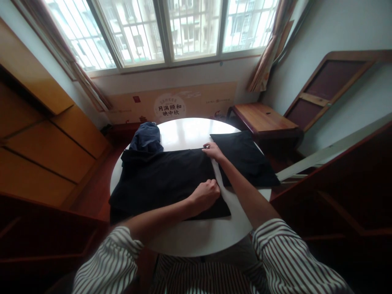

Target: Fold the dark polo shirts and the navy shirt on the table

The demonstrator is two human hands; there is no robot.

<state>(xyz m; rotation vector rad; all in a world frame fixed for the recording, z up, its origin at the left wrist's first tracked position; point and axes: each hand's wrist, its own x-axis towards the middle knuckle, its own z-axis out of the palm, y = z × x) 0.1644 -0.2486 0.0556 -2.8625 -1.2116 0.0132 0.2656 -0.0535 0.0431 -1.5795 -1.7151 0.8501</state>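
Observation:
A black garment point(162, 173) lies spread across the left and middle of a round white table point(190, 237). My left hand point(205, 195) is closed at the garment's right edge, fingers curled down onto the cloth. Farther off, my right hand point(213, 151) pinches the far right corner of the same garment. Beyond a narrow strip of bare tabletop, a second piece of black cloth point(248, 159) lies flat on the right, partly behind my right forearm. Whether the two black pieces join, I cannot tell.
A bunched dark blue cloth point(147, 136) sits at the table's far left. Behind the table on the right stands a low wooden table point(266, 116). Yellow-brown cabinets point(61, 139) line the left, and a barred window point(168, 32) fills the far wall.

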